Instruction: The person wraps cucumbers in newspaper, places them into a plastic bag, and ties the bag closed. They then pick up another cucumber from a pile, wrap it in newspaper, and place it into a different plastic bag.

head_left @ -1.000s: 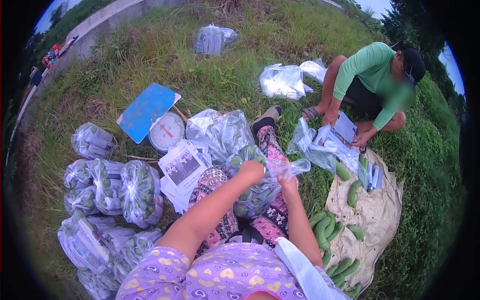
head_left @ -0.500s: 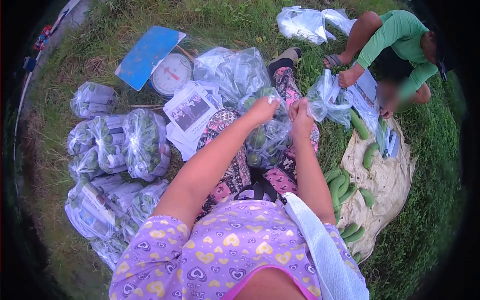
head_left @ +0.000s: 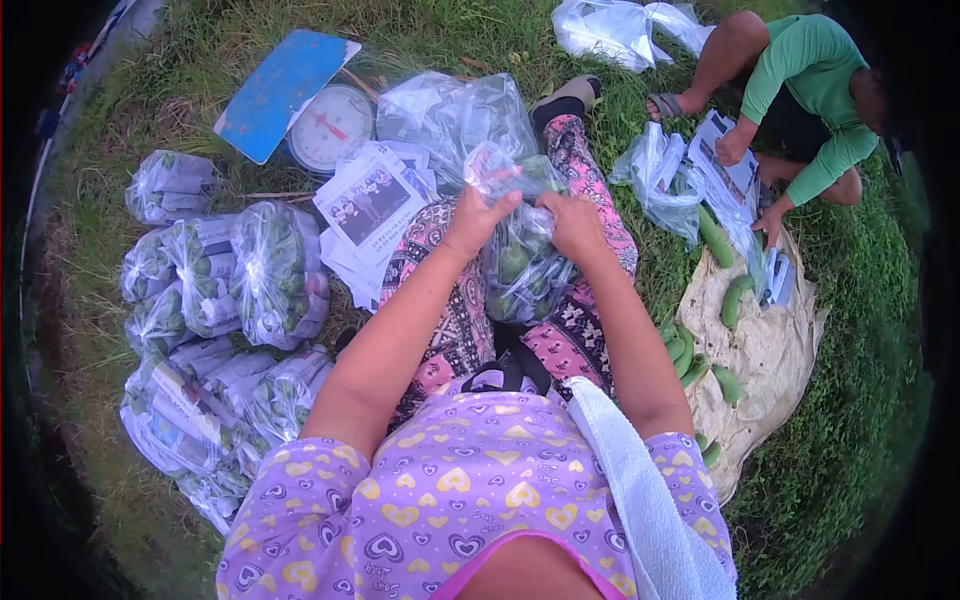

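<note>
A clear plastic bag (head_left: pixel 522 275) packed with dark green vegetables rests between my thighs. My left hand (head_left: pixel 478 218) grips the upper left of this bag, thumb stretched toward the middle, with loose plastic bunched above it. Closed on the opposite side of the bag is my right hand (head_left: pixel 577 228), its fingers curled at the upper edge. Just beyond the bag lies a larger clear plastic sack (head_left: pixel 455 120) with papers in it. Loose printed sheets (head_left: pixel 372 205) are spread by my left knee.
Filled bags (head_left: pixel 280 275) are grouped at left. A dial scale (head_left: pixel 332 128) with a blue plate (head_left: pixel 287 95) stands at upper left. At right, a person in a green shirt (head_left: pixel 800 60) crouches, handling newspaper and plastic. Long green cucumbers (head_left: pixel 737 300) lie on a tan sheet (head_left: pixel 770 370).
My hands have come down from the bag's raised, pulled-out top to its sides, the left moving left. The crouching person's lower hand has moved nearer the tan sheet.
</note>
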